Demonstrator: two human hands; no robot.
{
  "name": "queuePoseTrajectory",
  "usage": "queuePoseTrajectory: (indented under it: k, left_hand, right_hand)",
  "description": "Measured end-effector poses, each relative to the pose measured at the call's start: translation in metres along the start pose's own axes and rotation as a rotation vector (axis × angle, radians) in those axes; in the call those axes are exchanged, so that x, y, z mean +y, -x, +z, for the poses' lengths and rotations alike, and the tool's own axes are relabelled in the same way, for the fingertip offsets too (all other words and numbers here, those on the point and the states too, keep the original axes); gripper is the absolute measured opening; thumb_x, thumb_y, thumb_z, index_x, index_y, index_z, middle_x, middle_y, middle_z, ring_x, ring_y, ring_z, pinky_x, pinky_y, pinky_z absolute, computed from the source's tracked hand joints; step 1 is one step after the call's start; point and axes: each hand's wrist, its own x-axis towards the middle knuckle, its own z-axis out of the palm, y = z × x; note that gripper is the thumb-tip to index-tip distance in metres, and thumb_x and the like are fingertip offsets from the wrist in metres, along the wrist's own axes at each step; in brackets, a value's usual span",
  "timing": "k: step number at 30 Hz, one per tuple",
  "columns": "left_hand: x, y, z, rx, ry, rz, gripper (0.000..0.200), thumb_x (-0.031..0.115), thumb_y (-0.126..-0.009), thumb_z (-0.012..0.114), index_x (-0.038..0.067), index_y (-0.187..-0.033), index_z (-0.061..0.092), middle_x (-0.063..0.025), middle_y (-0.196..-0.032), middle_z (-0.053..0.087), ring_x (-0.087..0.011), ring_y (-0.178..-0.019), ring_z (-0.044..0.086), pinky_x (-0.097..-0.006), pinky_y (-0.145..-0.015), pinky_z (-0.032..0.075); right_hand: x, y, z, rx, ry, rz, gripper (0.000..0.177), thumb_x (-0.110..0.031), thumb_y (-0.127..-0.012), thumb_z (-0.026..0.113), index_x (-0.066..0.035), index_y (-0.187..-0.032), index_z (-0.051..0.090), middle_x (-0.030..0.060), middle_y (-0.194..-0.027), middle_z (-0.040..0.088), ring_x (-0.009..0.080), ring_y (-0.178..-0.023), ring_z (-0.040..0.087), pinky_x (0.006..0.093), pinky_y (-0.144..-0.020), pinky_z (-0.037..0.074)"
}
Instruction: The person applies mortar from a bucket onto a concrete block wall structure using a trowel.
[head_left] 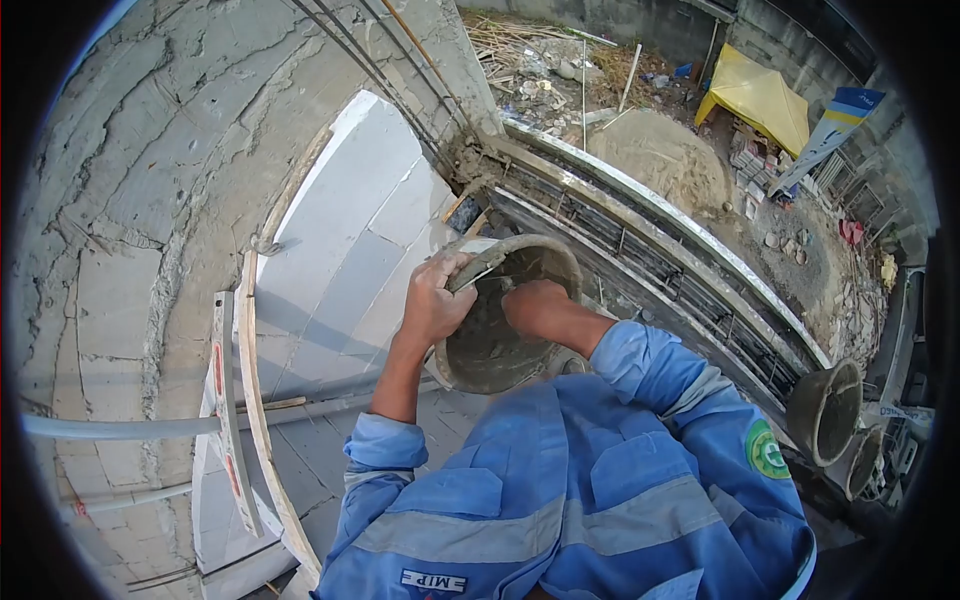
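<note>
A cement-crusted bucket [570, 262] is tilted in front of my body, its mouth facing up toward me. My left hand [438, 297] is closed on the bucket's rim at its left side. Wet grey mortar [490, 350] coats the inside. My right hand [540, 308] reaches into the bucket, its fingers curled closed; whatever they may hold is hidden by the hand and the mortar.
Left are a white block wall [350, 250], a wooden batten [250, 350], a spirit level [225, 400] and a grey pipe [120, 428]. Formwork with rebar [650, 270] runs along the right. Another bucket [825, 410] stands at right. A sand pile [665, 160] lies below.
</note>
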Motion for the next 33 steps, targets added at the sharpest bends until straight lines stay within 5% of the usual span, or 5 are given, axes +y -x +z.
queuePoseTrajectory:
  k: [5,12,20,28,33]
  left_hand:
    - [-0.012,0.008,-0.003,0.068,-0.036,0.01,0.027,0.0,-0.07,0.067,-0.002,-0.096,0.065,-0.0141,-0.081,0.065,-0.0221,-0.07,0.061,-0.0318,-0.069,0.05]
    - [0.002,0.014,-0.013,0.028,0.068,-0.308,0.033,0.002,-0.066,0.066,-0.005,-0.098,0.063,-0.0198,-0.092,0.066,-0.0323,-0.081,0.064,-0.0355,-0.076,0.051]
    - [0.015,-0.008,-0.005,0.108,-0.034,0.122,0.026,0.0,-0.067,0.065,-0.003,-0.093,0.063,-0.0178,-0.091,0.067,-0.036,-0.084,0.065,-0.0379,-0.076,0.052]
    - [0.02,-0.007,-0.009,0.245,0.006,-0.092,0.031,0.0,-0.066,0.068,-0.002,-0.097,0.063,-0.0168,-0.091,0.067,-0.0346,-0.082,0.066,-0.0368,-0.074,0.052]
    - [0.039,-0.008,0.01,0.189,0.033,0.326,0.032,-0.003,-0.061,0.073,0.0,-0.091,0.061,-0.0137,-0.088,0.068,-0.0313,-0.077,0.065,-0.0363,-0.071,0.053]
  right_hand:
    - [-0.018,0.01,0.023,-0.214,0.012,-0.07,0.019,-0.009,-0.074,0.064,-0.001,-0.089,0.072,0.0163,-0.094,0.071,0.0331,-0.09,0.069,0.045,-0.068,0.055]
    - [0.023,0.034,-0.01,0.145,-0.061,0.121,0.038,-0.008,-0.076,0.063,0.012,-0.108,0.058,0.0241,-0.089,0.069,0.0342,-0.088,0.069,0.043,-0.071,0.056]
    - [0.014,0.012,0.048,-0.022,-0.084,-0.122,0.039,-0.02,-0.077,0.064,0.012,-0.098,0.057,0.0226,-0.088,0.068,0.0382,-0.086,0.067,0.0453,-0.074,0.054]
    - [0.053,0.084,0.026,0.388,-0.331,0.25,0.049,-0.026,-0.082,0.062,0.013,-0.111,0.05,0.0304,-0.083,0.064,0.0455,-0.081,0.064,0.0468,-0.073,0.051]
    - [0.027,0.042,0.074,0.273,-1.683,0.38,0.039,-0.026,-0.085,0.068,0.002,-0.108,0.054,0.0112,-0.072,0.06,0.0238,-0.055,0.06,0.0379,-0.046,0.05]
